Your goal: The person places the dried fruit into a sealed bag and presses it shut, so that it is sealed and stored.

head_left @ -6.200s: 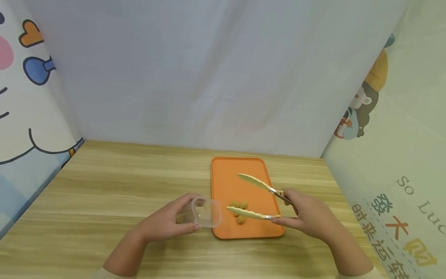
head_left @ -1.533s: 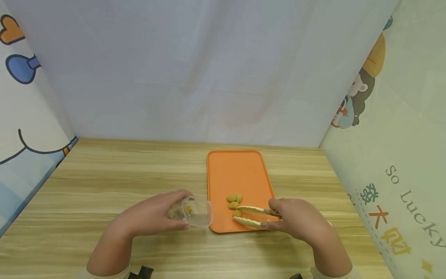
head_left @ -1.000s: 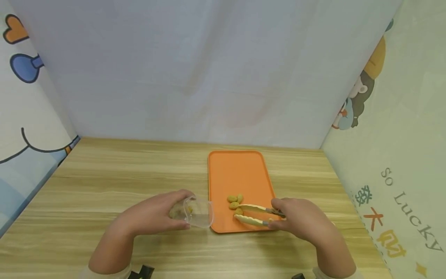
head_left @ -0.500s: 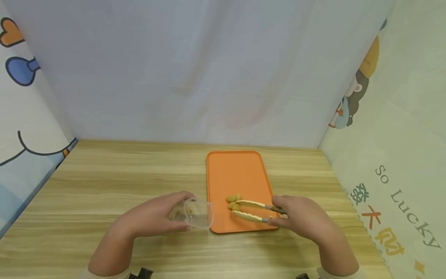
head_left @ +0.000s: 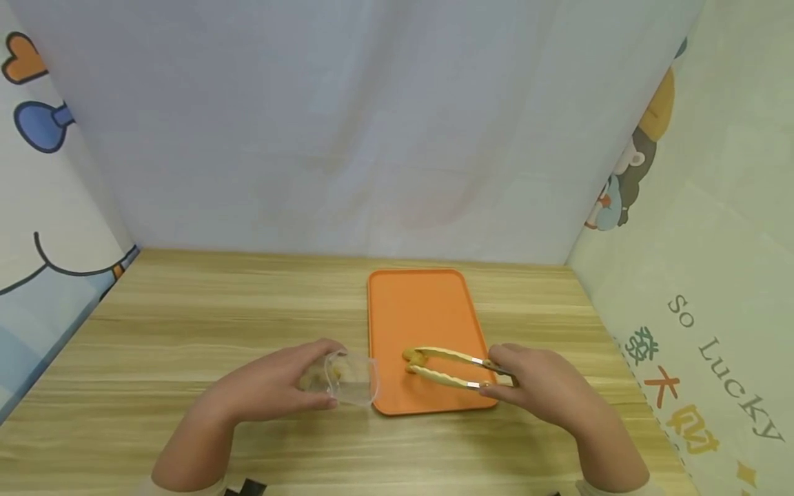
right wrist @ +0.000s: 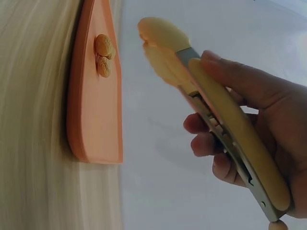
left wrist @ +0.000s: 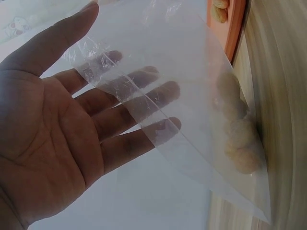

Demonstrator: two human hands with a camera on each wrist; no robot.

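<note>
My left hand [head_left: 267, 386] holds a clear plastic bag [head_left: 360, 382] by its mouth, beside the left edge of an orange tray [head_left: 422, 303]. In the left wrist view the fingers show through the film, and several tan nut-like pieces [left wrist: 242, 136] lie at the bag's bottom. My right hand [head_left: 546, 386] grips tongs [right wrist: 240, 134] with cream tips and metal arms. In the head view the tongs' spread tips reach over a small cluster of tan wrinkled pieces [head_left: 414, 355] on the tray, partly hiding it. Whether the tips touch a piece I cannot tell.
The tray lies on a wood-grain table [head_left: 236, 296]. A pale cloth [head_left: 310, 138] hangs behind the table. Printed cloths stand at both sides, cartoon shapes on the left [head_left: 43, 127] and lettering on the right [head_left: 664, 386].
The tongs have shifted away from the tray's near edge, and their arms are slightly wider. The near piece has moved up against the others. The left hand and bag stay almost still.
</note>
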